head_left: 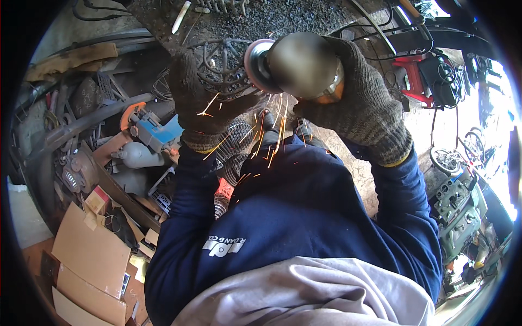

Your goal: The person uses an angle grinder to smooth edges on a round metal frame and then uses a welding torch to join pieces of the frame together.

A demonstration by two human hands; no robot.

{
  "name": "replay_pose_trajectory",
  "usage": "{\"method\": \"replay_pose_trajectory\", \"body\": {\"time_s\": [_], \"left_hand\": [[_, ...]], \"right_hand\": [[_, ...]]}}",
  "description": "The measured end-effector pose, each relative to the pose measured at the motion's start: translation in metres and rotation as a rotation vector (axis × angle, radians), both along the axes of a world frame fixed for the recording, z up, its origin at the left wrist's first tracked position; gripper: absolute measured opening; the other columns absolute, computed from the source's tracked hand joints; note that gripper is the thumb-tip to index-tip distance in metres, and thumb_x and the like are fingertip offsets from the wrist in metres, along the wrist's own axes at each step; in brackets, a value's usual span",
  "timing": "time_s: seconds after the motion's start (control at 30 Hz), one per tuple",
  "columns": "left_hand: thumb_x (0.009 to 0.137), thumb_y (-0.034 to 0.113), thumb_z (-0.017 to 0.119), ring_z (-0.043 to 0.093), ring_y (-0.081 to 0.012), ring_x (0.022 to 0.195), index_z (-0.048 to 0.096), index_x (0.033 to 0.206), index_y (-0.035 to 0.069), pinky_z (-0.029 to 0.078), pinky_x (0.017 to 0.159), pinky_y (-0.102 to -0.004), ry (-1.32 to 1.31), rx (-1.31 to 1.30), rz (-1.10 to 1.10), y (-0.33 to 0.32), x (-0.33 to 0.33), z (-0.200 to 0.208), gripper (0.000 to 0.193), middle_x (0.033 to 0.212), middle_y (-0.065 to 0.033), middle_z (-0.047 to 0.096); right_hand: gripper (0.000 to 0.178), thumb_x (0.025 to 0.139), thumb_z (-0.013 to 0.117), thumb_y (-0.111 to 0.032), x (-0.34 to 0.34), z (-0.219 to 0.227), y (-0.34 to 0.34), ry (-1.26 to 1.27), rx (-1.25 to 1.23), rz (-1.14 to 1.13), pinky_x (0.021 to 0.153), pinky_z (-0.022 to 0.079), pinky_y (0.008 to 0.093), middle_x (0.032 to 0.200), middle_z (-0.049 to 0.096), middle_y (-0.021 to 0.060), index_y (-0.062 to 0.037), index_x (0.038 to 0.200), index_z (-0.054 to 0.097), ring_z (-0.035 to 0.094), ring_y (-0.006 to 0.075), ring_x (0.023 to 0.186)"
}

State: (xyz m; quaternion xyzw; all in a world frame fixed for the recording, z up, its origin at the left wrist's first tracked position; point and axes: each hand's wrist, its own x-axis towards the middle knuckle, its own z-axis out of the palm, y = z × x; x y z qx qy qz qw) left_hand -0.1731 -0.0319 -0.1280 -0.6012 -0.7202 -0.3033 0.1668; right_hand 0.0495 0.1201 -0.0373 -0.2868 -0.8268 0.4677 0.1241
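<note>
My right hand (361, 100), in a grey knit glove, is closed around an angle grinder (310, 68); part of the tool's body looks blurred. Its disc (259, 65) stands on edge against the right side of a round frame of bent metal rods (220, 60). Orange sparks (274, 127) fly down toward me from the contact. On the frame's left and near side, my gloved left hand (198, 103) grips it; shadow hides some of the fingertips. The frame rests at the near edge of a dark, grit-covered worktable (304, 16).
A white stick (181, 17) and coiled metal pieces (223, 5) lie on the worktable. Stacked wire coils (236, 136) stand below. To the left are a blue machine (155, 130) and cardboard (92, 261). A red stool (413, 81), bicycle (446, 160) and green machine (462, 217) stand right.
</note>
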Motion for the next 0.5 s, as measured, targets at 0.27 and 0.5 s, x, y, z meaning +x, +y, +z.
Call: {"method": "replay_pose_trajectory", "body": {"time_s": [0.27, 0.5], "left_hand": [[0.055, 0.073, 0.087, 0.049, -0.0428, 0.132, 0.048, 0.142, -0.002, 0.039, 0.111, -0.0540, 0.029, -0.036, -0.003, -0.001, -0.005, -0.004, 0.121, 0.140, -0.0272, 0.050], [0.057, 0.081, 0.080, 0.048, -0.0461, 0.132, 0.040, 0.145, -0.009, 0.042, 0.109, -0.0565, -0.070, 0.037, 0.043, -0.008, -0.010, -0.022, 0.133, 0.143, -0.0297, 0.047]], "right_hand": [[0.084, 0.072, 0.092, -0.019, -0.013, 0.013, 0.005, 0.025, 0.159, 0.118, 0.094, 0.056, 0.0373, 0.122, 0.061, 0.0140, -0.0060, 0.139, 0.044, 0.065, 0.0247, 0.112], [0.081, 0.071, 0.093, -0.023, -0.017, 0.014, 0.007, -0.009, 0.195, 0.116, 0.093, 0.057, 0.0381, 0.120, 0.063, 0.0148, -0.0073, 0.136, 0.048, 0.066, 0.0264, 0.112]]}}
